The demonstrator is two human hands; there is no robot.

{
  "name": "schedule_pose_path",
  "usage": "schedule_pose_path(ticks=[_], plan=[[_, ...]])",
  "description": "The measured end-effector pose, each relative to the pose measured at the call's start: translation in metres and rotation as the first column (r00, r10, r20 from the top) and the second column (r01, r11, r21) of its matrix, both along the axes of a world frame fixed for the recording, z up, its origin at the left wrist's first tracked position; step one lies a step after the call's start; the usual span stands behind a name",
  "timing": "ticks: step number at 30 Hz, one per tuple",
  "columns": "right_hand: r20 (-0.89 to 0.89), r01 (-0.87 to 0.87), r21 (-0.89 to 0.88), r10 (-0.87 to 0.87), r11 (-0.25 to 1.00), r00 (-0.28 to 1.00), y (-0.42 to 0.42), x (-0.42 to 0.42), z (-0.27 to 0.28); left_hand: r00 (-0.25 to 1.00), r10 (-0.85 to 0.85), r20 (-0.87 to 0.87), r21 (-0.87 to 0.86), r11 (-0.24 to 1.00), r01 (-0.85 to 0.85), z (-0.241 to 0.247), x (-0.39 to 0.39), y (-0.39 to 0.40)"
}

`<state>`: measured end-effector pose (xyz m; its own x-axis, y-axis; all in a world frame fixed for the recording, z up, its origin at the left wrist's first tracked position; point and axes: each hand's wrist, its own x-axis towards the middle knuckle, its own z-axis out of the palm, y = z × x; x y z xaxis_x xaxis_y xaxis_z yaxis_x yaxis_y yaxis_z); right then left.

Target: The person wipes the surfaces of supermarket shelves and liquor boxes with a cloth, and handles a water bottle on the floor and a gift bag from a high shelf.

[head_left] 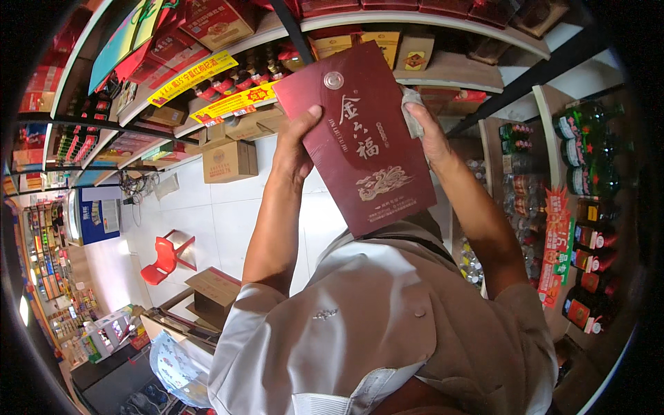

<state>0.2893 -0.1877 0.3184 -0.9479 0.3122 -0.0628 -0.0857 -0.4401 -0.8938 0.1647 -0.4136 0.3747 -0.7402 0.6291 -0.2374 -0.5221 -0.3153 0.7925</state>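
Observation:
A dark red liquor gift box (371,150) with silver lettering and a wave design is held up before my chest, tilted in the view. My left hand (296,137) grips its left edge, the thumb lying on the front face. On the opposite edge, my right hand (433,132) supports the box and pinches a crumpled whitish cloth (413,111) against its side. The fingers of both hands are mostly hidden behind the box.
Shelves (415,83) of boxes and bottles stand ahead. Green bottles (576,150) fill a rack at the right. Cardboard cartons (228,162) sit on the white tiled floor (233,207). A small red chair (162,261) and an opened carton (215,293) are at the left.

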Motion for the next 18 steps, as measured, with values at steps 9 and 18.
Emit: schedule_pose_path(ticks=[9, 18], plan=[[0.14, 0.127, 0.048, -0.132, 0.991, 0.981, -0.007, 0.005, 0.009, 0.97, -0.224, -0.097, -0.002, 0.974, 0.225, -0.042, 0.002, -0.023], [0.02, 0.273, 0.218, -0.284, 0.937, 0.959, 0.007, -0.014, 0.017, 0.979, -0.186, -0.082, 0.036, 0.981, 0.19, -0.04, 0.01, -0.01]])
